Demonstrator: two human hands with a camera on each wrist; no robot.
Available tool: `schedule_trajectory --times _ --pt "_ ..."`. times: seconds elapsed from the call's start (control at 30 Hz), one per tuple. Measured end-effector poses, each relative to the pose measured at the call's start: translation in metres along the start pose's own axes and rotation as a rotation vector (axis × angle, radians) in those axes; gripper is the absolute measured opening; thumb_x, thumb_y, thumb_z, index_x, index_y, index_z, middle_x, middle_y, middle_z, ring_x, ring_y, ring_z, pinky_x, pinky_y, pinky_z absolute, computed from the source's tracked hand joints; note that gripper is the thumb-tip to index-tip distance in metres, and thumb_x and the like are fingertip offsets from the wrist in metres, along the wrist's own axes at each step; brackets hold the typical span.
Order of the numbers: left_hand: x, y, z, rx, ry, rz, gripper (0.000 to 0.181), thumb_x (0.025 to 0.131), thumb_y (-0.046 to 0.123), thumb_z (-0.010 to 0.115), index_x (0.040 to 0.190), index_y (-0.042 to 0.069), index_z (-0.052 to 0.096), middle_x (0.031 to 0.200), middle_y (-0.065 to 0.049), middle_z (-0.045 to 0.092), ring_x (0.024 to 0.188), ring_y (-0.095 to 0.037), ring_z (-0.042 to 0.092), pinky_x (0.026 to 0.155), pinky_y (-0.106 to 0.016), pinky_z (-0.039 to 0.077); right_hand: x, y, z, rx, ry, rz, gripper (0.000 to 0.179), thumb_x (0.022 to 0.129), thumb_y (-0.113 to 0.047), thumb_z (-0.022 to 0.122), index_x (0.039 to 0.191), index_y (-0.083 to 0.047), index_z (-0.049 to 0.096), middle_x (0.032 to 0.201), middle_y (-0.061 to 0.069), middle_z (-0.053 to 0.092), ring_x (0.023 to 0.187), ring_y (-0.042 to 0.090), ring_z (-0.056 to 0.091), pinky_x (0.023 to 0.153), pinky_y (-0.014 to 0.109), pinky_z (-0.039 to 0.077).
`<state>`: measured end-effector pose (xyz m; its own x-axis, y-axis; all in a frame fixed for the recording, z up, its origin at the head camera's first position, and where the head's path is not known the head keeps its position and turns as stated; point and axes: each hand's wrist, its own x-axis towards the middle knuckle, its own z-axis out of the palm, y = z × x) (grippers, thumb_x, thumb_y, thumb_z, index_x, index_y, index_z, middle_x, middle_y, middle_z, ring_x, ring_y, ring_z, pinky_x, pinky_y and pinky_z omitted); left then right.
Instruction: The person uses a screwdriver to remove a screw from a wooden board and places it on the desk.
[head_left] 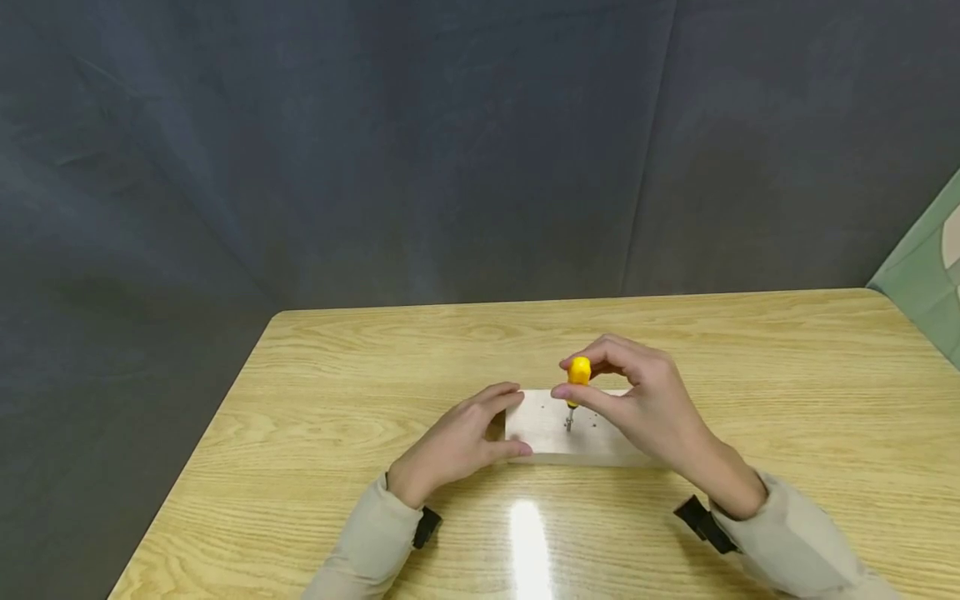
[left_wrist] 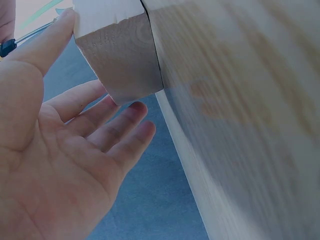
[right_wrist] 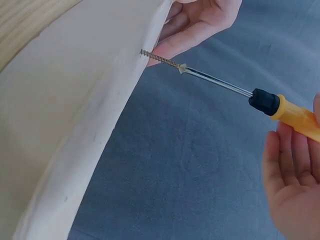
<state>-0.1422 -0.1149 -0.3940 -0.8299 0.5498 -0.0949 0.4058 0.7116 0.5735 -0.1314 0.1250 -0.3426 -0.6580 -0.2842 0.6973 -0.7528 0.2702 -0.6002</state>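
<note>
A pale wooden block [head_left: 540,437] lies on the table, with several small dark spots on its top. My left hand [head_left: 468,435] holds its left end, thumb along the near side and fingers at the far side. My right hand [head_left: 660,400] pinches the yellow handle of a screwdriver [head_left: 579,372] between thumb and fingers, above the block. In the right wrist view, the screwdriver's metal shaft meets the head of a threaded screw [right_wrist: 162,59]. That screw stands out from the block's face with most of its thread showing; its tip is at the wood.
The wood-grain table [head_left: 337,400] extends around the block, with a bright light reflection near its front. A dark grey cloth [head_left: 450,150] hangs behind the far edge and on the left. Green patterned material [head_left: 922,267] shows at the right edge.
</note>
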Motion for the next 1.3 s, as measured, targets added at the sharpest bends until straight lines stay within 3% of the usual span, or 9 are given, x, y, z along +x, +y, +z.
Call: schedule_trajectory --times 0.33,0.7,1.0,1.3 --pt "0.002 0.001 -0.001 -0.01 -0.002 -0.006 0.078 0.089 0.053 0.067 0.151 0.014 0.043 0.161 0.001 0.034 0.148 -0.02 0.035 0.12 -0.041 0.035 0.001 -0.002 -0.003 0.019 0.044 -0.01 0.033 0.063 0.01 0.086 0.086 -0.01 0.072 0.078 0.004 0.074 0.075 -0.002 0.067 0.074 0.013 0.057" --pt "0.002 0.001 0.0 -0.011 -0.006 -0.012 0.078 0.089 0.055 0.065 0.151 0.014 0.043 0.161 0.001 0.034 0.147 -0.02 0.035 0.12 -0.042 0.035 0.003 -0.009 -0.009 0.008 -0.036 0.072 0.027 0.074 0.008 0.081 0.094 -0.01 0.075 0.089 0.005 0.076 0.079 0.0 0.071 0.073 0.016 0.059" --pt "0.0 -0.002 0.002 -0.009 0.0 -0.018 0.076 0.089 0.054 0.066 0.151 0.015 0.043 0.161 0.001 0.034 0.147 -0.02 0.035 0.12 -0.042 0.035 0.001 -0.009 -0.01 -0.019 -0.102 0.138 0.026 0.083 0.003 0.076 0.106 -0.007 0.073 0.099 0.008 0.077 0.086 0.004 0.073 0.079 0.015 0.058" --pt "0.001 -0.001 0.003 -0.008 0.002 -0.014 0.076 0.09 0.054 0.065 0.151 0.015 0.043 0.161 0.001 0.034 0.148 -0.02 0.035 0.12 -0.042 0.034 0.0 -0.01 -0.004 -0.05 -0.045 0.16 0.021 0.081 0.0 0.08 0.098 -0.008 0.071 0.09 -0.001 0.074 0.081 0.001 0.07 0.077 0.015 0.058"
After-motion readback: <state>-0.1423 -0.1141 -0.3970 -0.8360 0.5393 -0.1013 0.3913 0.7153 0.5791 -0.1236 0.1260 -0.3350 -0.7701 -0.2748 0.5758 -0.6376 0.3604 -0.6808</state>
